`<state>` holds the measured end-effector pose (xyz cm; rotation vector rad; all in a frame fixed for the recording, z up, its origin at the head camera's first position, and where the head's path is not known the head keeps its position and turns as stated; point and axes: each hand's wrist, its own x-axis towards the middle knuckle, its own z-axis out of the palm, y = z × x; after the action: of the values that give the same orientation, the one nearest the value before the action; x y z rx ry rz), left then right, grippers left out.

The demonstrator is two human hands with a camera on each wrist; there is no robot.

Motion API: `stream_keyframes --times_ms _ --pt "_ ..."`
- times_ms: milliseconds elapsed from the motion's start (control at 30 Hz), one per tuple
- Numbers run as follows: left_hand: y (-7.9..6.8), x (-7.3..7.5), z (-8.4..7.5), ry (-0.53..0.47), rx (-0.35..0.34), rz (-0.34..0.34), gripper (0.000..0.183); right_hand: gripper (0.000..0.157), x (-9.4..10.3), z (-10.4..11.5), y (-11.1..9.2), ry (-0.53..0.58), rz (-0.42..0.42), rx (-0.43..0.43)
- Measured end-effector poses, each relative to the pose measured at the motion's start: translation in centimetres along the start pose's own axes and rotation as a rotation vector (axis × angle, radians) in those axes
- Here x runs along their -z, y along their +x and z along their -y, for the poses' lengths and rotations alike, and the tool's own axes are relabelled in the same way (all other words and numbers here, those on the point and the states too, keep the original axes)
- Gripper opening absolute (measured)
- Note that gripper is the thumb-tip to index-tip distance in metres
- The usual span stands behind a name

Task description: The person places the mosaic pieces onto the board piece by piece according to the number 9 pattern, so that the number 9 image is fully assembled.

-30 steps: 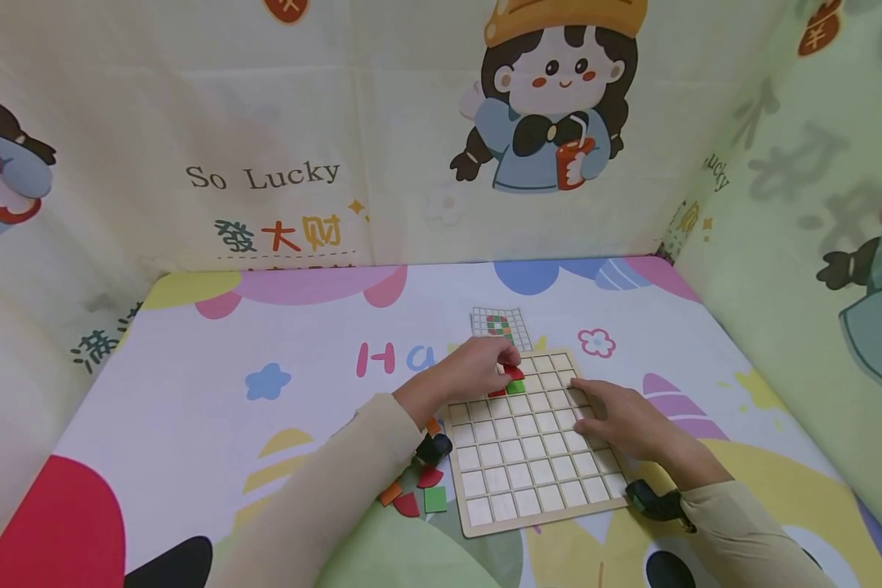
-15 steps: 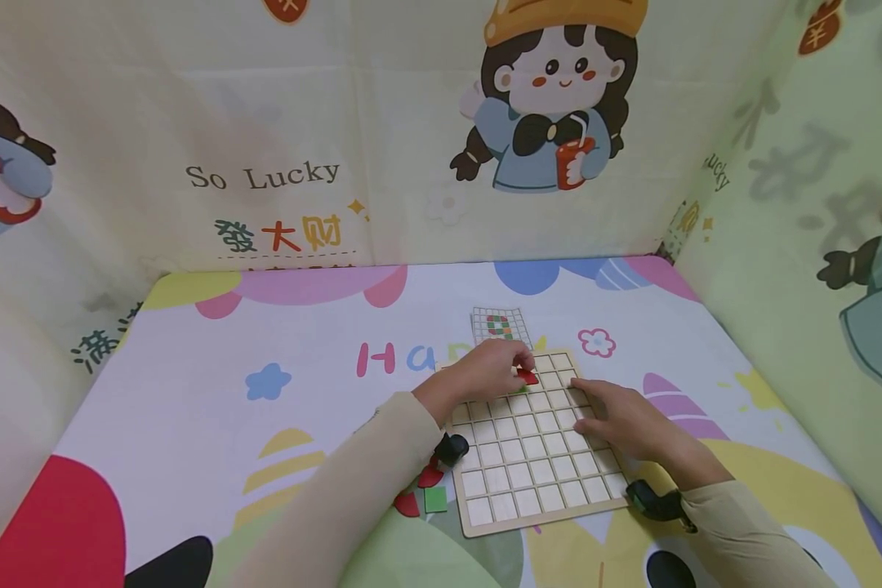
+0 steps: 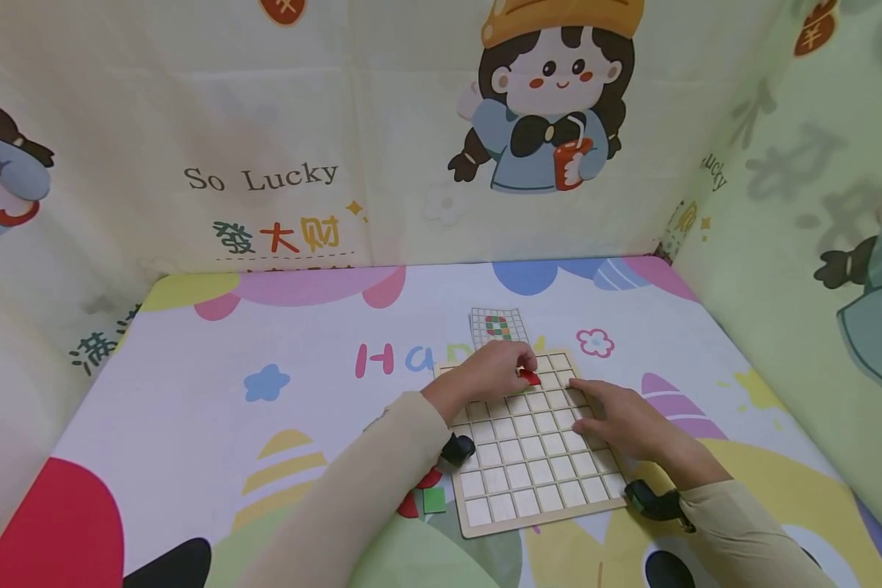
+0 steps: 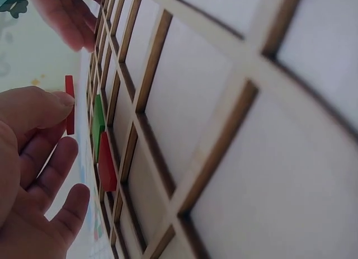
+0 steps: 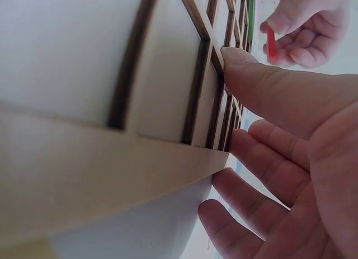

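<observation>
My left hand pinches a red tile with a curved edge between thumb and fingers, over the far part of a wooden grid board. In the left wrist view the tile is edge-on, raised off the board. Close by, a green tile and another red tile sit in the grid's cells; my left hand hides them in the head view. At the board's right side, my right hand rests with its thumb on the grid and its relaxed fingers along the outer edge.
A small card printed with a coloured grid pattern lies just beyond the board. Left of the board are loose pieces, among them a green square tile and a red tile, partly covered by my left sleeve.
My left hand has moved right across the board with the red tile, and its sleeve now covers the loose orange pieces. My right hand has stayed in place.
</observation>
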<state>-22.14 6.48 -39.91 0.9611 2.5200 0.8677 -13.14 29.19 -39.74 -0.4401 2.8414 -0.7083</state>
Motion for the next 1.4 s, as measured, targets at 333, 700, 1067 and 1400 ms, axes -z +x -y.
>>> stream_keyframes --times_ms 333,700,1067,1400 --pt "0.33 -0.41 0.24 0.037 0.006 -0.004 0.017 0.063 0.00 0.10 0.05 -0.019 0.001 -0.005" --pt "0.39 -0.60 -0.29 0.023 0.057 0.024 0.020 0.064 0.00 0.17 0.02 -0.011 0.018 -0.014" --pt "0.53 -0.85 -0.39 0.018 0.064 0.021 0.020 0.064 0.04 0.07 0.00 -0.020 0.002 0.001" --pt "0.58 -1.02 -0.34 0.012 0.067 0.019 0.019 0.064 -0.02 -0.04 0.01 -0.019 0.006 -0.006"
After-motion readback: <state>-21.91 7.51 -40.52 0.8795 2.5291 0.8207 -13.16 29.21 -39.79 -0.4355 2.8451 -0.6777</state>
